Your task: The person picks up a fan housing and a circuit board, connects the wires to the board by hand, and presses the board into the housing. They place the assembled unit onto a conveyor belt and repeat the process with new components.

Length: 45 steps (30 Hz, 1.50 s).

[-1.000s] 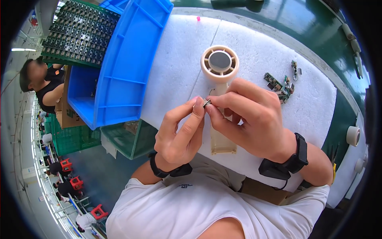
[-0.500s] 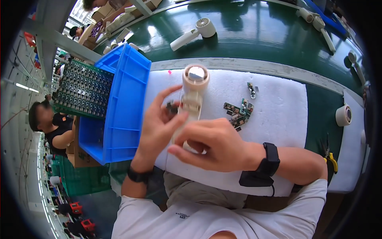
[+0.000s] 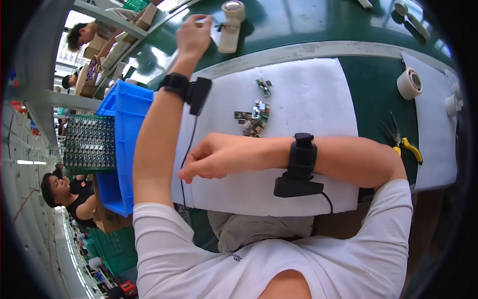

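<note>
At the far edge of the green worktop (image 3: 308, 25), a cream hair-dryer-shaped housing (image 3: 230, 22) is touched by the left hand (image 3: 193, 32), fingers closed at it; the right hand (image 3: 219, 155), loosely curled and empty, is rested on white foam (image 3: 308, 89). Small circuit boards (image 3: 253, 119) are left unfitted.

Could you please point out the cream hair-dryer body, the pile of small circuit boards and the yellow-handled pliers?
cream hair-dryer body (image 3: 230, 31): head view, on its handle.
pile of small circuit boards (image 3: 254, 119): head view, middle of the pile.
yellow-handled pliers (image 3: 411, 148): head view, on a yellow handle.
</note>
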{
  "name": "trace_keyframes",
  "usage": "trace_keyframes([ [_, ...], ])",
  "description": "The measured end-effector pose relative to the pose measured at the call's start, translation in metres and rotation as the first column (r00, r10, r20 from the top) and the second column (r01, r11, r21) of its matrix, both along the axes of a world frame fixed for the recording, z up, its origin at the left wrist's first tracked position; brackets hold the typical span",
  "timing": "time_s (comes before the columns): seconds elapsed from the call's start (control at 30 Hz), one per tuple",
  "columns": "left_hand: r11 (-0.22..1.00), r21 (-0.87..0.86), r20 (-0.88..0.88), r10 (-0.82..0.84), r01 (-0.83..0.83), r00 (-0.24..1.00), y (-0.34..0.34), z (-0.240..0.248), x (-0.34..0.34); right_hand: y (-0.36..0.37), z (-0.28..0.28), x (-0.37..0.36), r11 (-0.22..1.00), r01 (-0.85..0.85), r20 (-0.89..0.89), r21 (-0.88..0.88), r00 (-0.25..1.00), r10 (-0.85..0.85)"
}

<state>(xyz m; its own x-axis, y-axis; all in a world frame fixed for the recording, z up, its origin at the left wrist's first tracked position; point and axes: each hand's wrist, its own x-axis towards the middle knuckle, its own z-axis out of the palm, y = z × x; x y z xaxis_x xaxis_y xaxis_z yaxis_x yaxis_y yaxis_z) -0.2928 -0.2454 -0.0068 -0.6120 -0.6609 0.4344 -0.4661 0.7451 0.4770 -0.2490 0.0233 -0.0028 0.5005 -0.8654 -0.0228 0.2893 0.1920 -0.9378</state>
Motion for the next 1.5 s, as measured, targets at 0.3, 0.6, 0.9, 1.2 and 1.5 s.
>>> trace_keyframes([
  [0.3, 0.916, -0.293, 0.136, 0.323, -0.273, 0.937, -0.068, -0.030, 0.104, -0.004, 0.001, 0.000, 0.992, -0.024, 0.116, 0.125, 0.993, 0.009],
  [0.6, 0.983, -0.133, 0.562, 0.183, -0.130, 0.807, -0.051, 0.002, 0.108, -0.004, -0.003, 0.007, 0.967, -0.064, 0.235, 0.245, 0.972, 0.004],
  [0.9, 0.771, 0.637, -0.058, 0.017, 0.024, 0.998, 0.067, 0.033, 0.129, 0.004, 0.006, 0.000, 0.997, -0.007, -0.035, 0.078, 0.999, 0.010],
  [1.2, 0.473, 0.879, -0.099, 0.064, 0.057, 0.993, 0.190, 0.036, 0.212, 0.014, -0.026, 0.022, 0.780, -0.156, -0.368, -0.606, 0.924, -0.101],
  [1.5, 0.903, 0.354, 0.157, 0.200, -0.244, 0.967, 0.228, 0.014, 0.239, 0.014, -0.007, 0.009, 0.730, -0.065, -0.434, -0.680, 0.839, -0.329],
])
